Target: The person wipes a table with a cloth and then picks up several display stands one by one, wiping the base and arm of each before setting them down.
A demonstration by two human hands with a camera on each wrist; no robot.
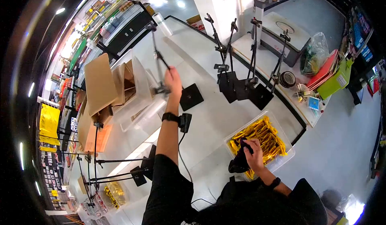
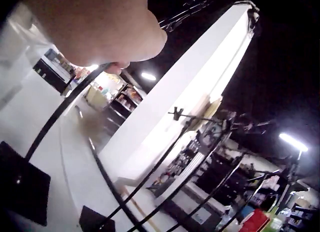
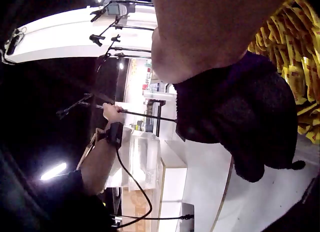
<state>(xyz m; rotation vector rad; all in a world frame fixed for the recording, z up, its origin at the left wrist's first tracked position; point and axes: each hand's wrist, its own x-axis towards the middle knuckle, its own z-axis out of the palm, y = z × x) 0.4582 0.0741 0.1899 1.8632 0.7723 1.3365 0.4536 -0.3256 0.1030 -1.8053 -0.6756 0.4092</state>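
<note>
My left hand (image 1: 173, 82) grips the thin black pole of a stand, whose square black base (image 1: 191, 97) rests on the white table. In the right wrist view the left hand (image 3: 112, 111) is curled round that pole (image 3: 145, 115). Just the underside of the left hand (image 2: 100, 26) shows in the left wrist view. My right hand (image 1: 254, 154) holds a bunched black cloth item (image 1: 240, 160) over the near left side of a clear bin (image 1: 287, 155) of yellow packets (image 1: 263, 134). The black item (image 3: 240, 111) hangs below the right hand (image 3: 205, 31) in the right wrist view.
Several clip stands with black bases (image 1: 261, 97) stand at the table's back right, near a scale (image 1: 281, 44). A clear box (image 1: 140, 84) with cardboard (image 1: 100, 84) is at the left. More stands (image 1: 138, 176) lie at the near left. A green box (image 1: 335, 79) sits at the right.
</note>
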